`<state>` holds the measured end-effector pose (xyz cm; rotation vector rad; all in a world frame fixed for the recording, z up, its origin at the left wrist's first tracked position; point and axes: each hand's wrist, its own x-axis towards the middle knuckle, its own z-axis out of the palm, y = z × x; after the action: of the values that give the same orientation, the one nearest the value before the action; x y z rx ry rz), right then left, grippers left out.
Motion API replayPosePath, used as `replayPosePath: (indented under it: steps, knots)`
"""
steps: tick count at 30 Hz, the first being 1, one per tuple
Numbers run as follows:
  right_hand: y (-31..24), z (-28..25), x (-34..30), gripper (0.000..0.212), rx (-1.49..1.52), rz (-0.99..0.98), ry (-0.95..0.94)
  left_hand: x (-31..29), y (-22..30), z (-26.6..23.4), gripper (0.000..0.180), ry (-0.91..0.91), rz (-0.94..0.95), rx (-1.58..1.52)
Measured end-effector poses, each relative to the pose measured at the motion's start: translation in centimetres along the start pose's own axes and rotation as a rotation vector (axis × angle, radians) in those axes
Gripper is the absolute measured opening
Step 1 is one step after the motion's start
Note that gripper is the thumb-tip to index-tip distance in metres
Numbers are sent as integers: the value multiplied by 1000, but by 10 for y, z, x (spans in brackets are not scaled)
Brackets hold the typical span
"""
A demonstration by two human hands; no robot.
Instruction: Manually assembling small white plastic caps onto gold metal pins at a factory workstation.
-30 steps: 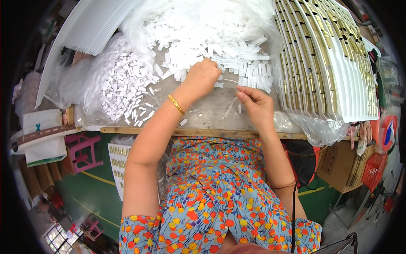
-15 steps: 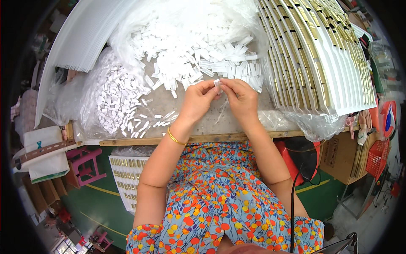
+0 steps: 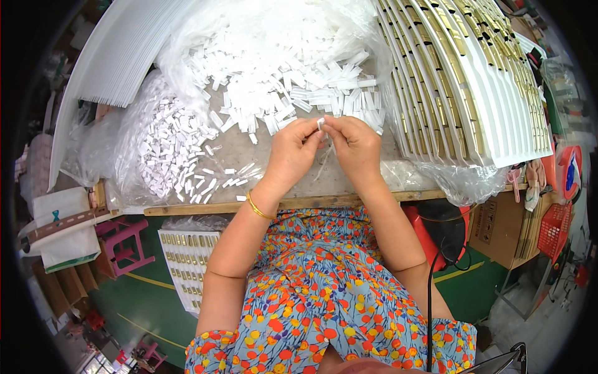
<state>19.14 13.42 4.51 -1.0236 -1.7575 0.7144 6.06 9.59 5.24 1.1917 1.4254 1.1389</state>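
Note:
Over the near part of the grey worktop (image 3: 240, 148), my two hands meet fingertip to fingertip. Between them is a small white, partly clear plastic piece (image 3: 321, 123). My left hand (image 3: 294, 146), with a gold bangle (image 3: 256, 207) at the wrist, pinches it from the left. My right hand (image 3: 354, 143) pinches it from the right; the fingers hide most of it. Just beyond lies a heap of clear-white plastic pieces (image 3: 261, 100) on plastic film. Smaller white pieces (image 3: 174, 134) are piled to the left, with several scattered towards the table edge.
At the right stand white trays (image 3: 498, 131) with rows of gold-coloured parts. A stack of white trays (image 3: 121, 68) rises at the far left. The wooden table edge (image 3: 324, 203) runs before me. Below it, another tray of gold parts (image 3: 187, 265) leans at the left.
My fingertips have closed further over the small plastic piece, so less of it shows. Both hands stay in nearly the same place; the whole view has shifted slightly.

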Motion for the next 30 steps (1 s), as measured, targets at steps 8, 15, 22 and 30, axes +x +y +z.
replayPosePath:
  steps: [8, 15, 22, 30]
  knots:
    - [-3, -1, 2, 15, -58, -99, -11, 2, 3, -3, 21, -6, 32, 103]
    - [-11, -6, -1, 15, -16, -21, -100, -4, 4, 3, 20, 54, -69, -111]
    - [-19, 1, -2, 29, -282, -198, -32, -7, 9, 4, 22, 82, -13, -93]
    - [-16, 5, -12, 27, -185, -176, -42, -1, 1, 8, 22, 208, -187, -555]
